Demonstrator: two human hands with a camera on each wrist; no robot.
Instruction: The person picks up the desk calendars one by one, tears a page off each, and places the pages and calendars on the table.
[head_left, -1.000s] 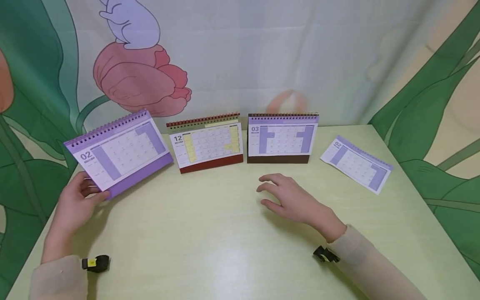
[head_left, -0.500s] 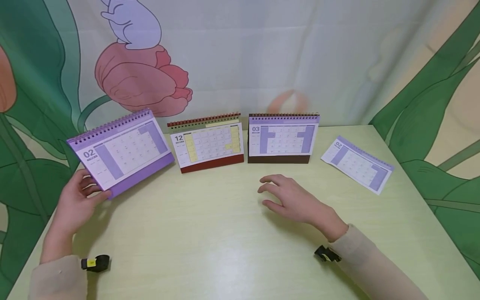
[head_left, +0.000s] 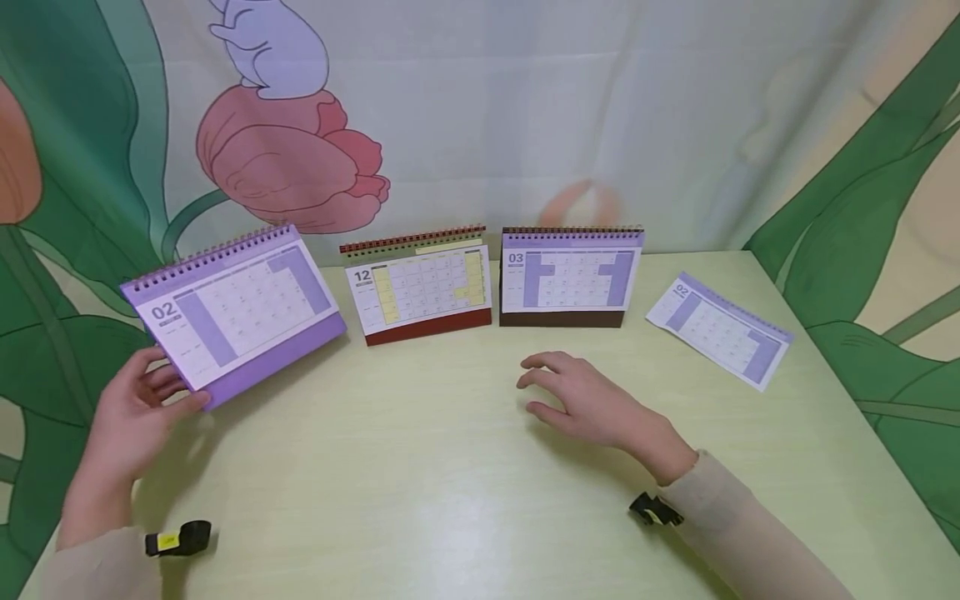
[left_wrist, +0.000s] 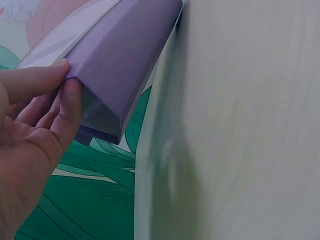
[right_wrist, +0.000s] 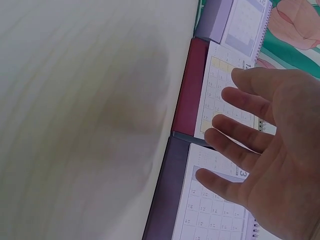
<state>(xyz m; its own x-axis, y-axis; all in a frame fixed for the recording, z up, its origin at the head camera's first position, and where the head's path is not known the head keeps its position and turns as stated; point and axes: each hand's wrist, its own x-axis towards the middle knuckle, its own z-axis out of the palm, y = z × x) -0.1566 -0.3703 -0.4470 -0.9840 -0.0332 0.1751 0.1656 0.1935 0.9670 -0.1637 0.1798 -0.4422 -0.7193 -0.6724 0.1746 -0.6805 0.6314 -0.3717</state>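
My left hand [head_left: 131, 417] pinches the lower left corner of a purple desk calendar [head_left: 247, 304] marked 02, thumb in front and fingers behind. In the left wrist view the folded purple base [left_wrist: 125, 55] shows its open end, which appears raised off the table. My right hand [head_left: 581, 400] hovers over the table, fingers loosely bent and apart, holding nothing. Behind it stands a dark brown-based calendar [head_left: 573, 275] marked 03. Left of that is a red-based calendar [head_left: 423, 287] marked 12, with yellow columns.
A loose 02 calendar sheet [head_left: 720, 329] lies on the pale table [head_left: 420, 500] at the right. Behind the table hangs a printed curtain [head_left: 480, 125]. A black wrist device [head_left: 180, 540] sits at the left cuff, and another black device [head_left: 655, 508] at the right one.
My left hand has drawn the purple calendar's near end slightly left and towards me. The right hand and the other calendars stay put, while the head view has shifted a little.
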